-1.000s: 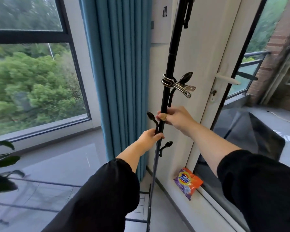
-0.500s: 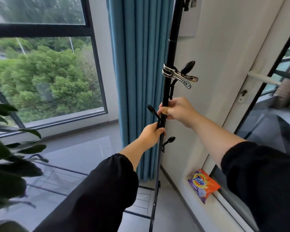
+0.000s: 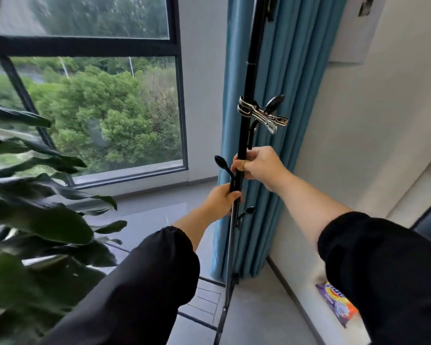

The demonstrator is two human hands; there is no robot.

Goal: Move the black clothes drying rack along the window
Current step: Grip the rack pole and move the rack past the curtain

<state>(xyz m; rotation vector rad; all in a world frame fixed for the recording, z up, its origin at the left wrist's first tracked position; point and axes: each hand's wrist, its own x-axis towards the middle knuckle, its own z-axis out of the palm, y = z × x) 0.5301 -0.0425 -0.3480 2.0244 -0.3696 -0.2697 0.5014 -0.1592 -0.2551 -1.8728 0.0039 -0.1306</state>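
Observation:
The black clothes drying rack is a tall thin pole with small black hooks, standing upright in front of the blue curtain. A metal clamp is clipped to the pole above my hands. My right hand grips the pole at mid height. My left hand grips it just below, between two hooks. The pole's foot reaches the grey floor near the curtain's bottom. The top of the rack is out of view.
A large window with a dark frame fills the left. A leafy green plant crowds the lower left. A white wall runs along the right, with a purple and orange detergent bag at its base.
The view has swung left: the window and plant now fill more of the frame and the glass door at the right has slid out of view. Both hands keep their grip on the pole.

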